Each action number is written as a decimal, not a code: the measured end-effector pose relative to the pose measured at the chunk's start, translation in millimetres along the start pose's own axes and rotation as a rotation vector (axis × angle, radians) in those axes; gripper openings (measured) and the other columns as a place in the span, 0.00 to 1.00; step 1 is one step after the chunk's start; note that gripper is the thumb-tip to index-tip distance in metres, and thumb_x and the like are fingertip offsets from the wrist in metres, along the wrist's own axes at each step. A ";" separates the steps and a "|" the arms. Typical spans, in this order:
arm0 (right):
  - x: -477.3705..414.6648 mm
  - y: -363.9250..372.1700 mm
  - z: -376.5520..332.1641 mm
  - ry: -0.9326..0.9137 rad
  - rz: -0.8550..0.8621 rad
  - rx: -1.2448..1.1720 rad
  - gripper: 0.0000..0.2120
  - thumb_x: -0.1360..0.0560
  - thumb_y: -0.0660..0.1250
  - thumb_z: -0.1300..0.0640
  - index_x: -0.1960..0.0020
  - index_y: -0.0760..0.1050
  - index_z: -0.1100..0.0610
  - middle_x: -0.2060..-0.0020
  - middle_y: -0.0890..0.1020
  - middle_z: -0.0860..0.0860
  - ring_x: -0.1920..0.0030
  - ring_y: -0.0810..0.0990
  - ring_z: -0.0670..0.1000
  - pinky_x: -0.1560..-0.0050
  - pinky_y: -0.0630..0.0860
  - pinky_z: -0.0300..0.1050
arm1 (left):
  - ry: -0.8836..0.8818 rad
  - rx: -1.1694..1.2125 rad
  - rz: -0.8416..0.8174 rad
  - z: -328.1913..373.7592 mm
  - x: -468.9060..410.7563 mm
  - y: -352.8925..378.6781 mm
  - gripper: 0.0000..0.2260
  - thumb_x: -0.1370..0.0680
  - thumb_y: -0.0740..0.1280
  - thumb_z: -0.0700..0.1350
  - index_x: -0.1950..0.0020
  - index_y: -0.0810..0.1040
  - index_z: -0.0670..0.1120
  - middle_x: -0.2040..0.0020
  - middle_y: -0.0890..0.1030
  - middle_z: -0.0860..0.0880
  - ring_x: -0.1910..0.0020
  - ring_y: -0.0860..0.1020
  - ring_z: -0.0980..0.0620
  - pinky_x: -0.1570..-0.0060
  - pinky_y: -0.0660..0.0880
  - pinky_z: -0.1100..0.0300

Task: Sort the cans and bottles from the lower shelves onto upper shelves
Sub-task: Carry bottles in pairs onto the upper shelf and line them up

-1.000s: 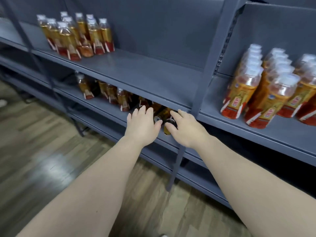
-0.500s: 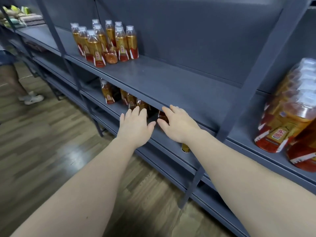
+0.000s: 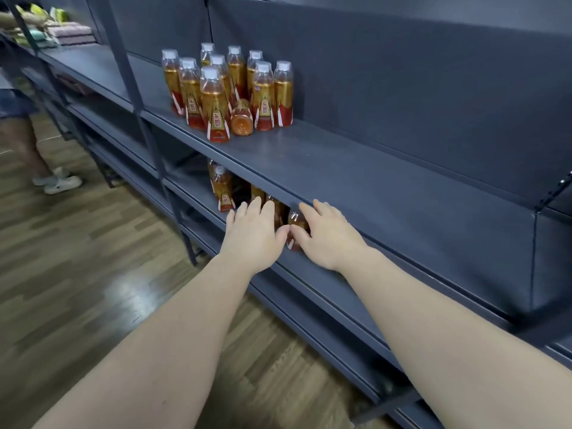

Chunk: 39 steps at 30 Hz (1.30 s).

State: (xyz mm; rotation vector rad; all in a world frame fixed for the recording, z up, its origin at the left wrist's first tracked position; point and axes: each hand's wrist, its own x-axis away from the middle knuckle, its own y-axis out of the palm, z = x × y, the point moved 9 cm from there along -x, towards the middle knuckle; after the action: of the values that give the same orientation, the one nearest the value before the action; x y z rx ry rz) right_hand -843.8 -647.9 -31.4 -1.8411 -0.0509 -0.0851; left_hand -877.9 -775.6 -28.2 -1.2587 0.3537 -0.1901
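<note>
The fingers (image 3: 318,209) of the right hand (image 3: 331,239) are curled over a bottle (image 3: 297,220) of amber drink, with the thumb laid across its front, so that the bottle is grasped where it stands at the front of the lower shelf (image 3: 192,188), tucked under the edge of the upper shelf (image 3: 356,181). Just beside it, the fingers (image 3: 258,205) of the left hand (image 3: 252,236) are stretched out straight and released, reaching in among the neighbouring bottles (image 3: 223,188) on the same lower shelf; whether any of these is touched cannot be told. The two thumbs nearly meet. On the upper shelf, further left and well apart from the hands, a cluster of upright bottles (image 3: 213,103) with white caps is seen, and one bottle (image 3: 241,119) lies on its side among them, base towards the camera. Folded cloths (image 3: 71,34) are stacked at the far left end. A wooden floor (image 3: 93,274) lies below, where another person's legs (image 3: 18,128) and pale shoes (image 3: 58,182) are visible.
</note>
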 end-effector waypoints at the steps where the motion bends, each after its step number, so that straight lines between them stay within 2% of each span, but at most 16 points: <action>1: -10.3 -0.2 -6.4 0.005 0.007 0.000 0.30 0.17 0.49 0.39 0.19 0.52 0.51 0.20 0.54 0.56 0.20 0.49 0.58 0.21 0.50 0.55 | 0.001 0.008 -0.001 -9.3 -9.3 -2.1 0.18 0.18 0.59 0.58 0.36 0.71 0.47 0.39 0.74 0.47 0.35 0.71 0.43 0.31 0.66 0.41; 6: -57.7 -3.3 -27.6 0.054 0.045 -0.019 0.30 0.17 0.50 0.40 0.19 0.53 0.51 0.20 0.54 0.57 0.20 0.49 0.57 0.21 0.50 0.55 | 0.038 0.023 -0.018 -45.2 -57.6 -3.6 0.20 0.19 0.58 0.59 0.32 0.70 0.49 0.32 0.73 0.47 0.31 0.70 0.43 0.30 0.66 0.41; 10: -89.4 -8.0 -30.1 0.086 0.049 -0.027 0.29 0.17 0.51 0.41 0.19 0.53 0.52 0.20 0.54 0.57 0.20 0.48 0.57 0.21 0.49 0.54 | 0.038 0.027 -0.048 -58.9 -87.7 0.3 0.25 0.17 0.57 0.59 0.24 0.64 0.48 0.23 0.66 0.46 0.24 0.64 0.43 0.25 0.61 0.42; 17: -151.2 -12.7 -25.7 0.109 0.046 -0.038 0.29 0.16 0.50 0.41 0.19 0.51 0.51 0.19 0.52 0.56 0.20 0.47 0.57 0.21 0.48 0.54 | 0.048 0.040 -0.068 -74.7 -143.2 6.8 0.28 0.17 0.57 0.58 0.21 0.60 0.46 0.20 0.60 0.44 0.21 0.58 0.42 0.23 0.56 0.43; 27: -257.8 -33.2 -15.3 0.064 0.048 -0.097 0.30 0.16 0.50 0.40 0.19 0.49 0.51 0.19 0.49 0.55 0.19 0.45 0.56 0.21 0.46 0.53 | 0.058 -0.025 -0.003 -95.0 -244.4 -0.8 0.28 0.18 0.59 0.58 0.23 0.63 0.43 0.22 0.64 0.41 0.23 0.62 0.40 0.25 0.60 0.42; 32: -299.7 -44.9 -3.1 0.066 0.072 -0.115 0.30 0.16 0.50 0.40 0.19 0.50 0.51 0.19 0.50 0.55 0.19 0.46 0.56 0.21 0.49 0.54 | 0.070 0.024 0.073 -94.4 -281.1 -10.5 0.24 0.19 0.63 0.54 0.28 0.70 0.41 0.31 0.74 0.41 0.32 0.71 0.39 0.32 0.69 0.42; 35: -316.0 -47.0 1.9 0.081 0.072 -0.118 0.30 0.16 0.51 0.41 0.19 0.50 0.51 0.19 0.51 0.54 0.20 0.46 0.56 0.22 0.50 0.54 | 0.036 0.030 0.126 -98.3 -293.0 -16.1 0.19 0.18 0.63 0.54 0.34 0.72 0.43 0.39 0.77 0.43 0.41 0.76 0.41 0.45 0.76 0.48; 37: -324.8 -48.7 1.4 0.083 0.077 -0.124 0.30 0.16 0.52 0.42 0.19 0.50 0.51 0.19 0.52 0.54 0.20 0.47 0.56 0.22 0.51 0.54 | 0.011 0.045 0.163 -102.6 -299.3 -20.9 0.15 0.18 0.62 0.53 0.39 0.73 0.43 0.43 0.77 0.44 0.45 0.77 0.43 0.54 0.75 0.52; 39: -333.2 -49.6 -3.4 0.073 0.088 -0.129 0.30 0.16 0.53 0.42 0.19 0.50 0.51 0.19 0.53 0.54 0.20 0.48 0.56 0.23 0.53 0.54 | -0.008 0.075 0.206 -109.2 -302.0 -27.0 0.12 0.18 0.63 0.52 0.43 0.73 0.44 0.46 0.77 0.46 0.47 0.77 0.44 0.58 0.72 0.55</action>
State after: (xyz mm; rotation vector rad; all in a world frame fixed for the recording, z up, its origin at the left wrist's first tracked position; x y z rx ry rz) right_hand -1179.8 -634.7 -11.2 -1.9646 0.0886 -0.0961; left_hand -1197.1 -781.3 16.0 -1.1408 0.4629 -0.0224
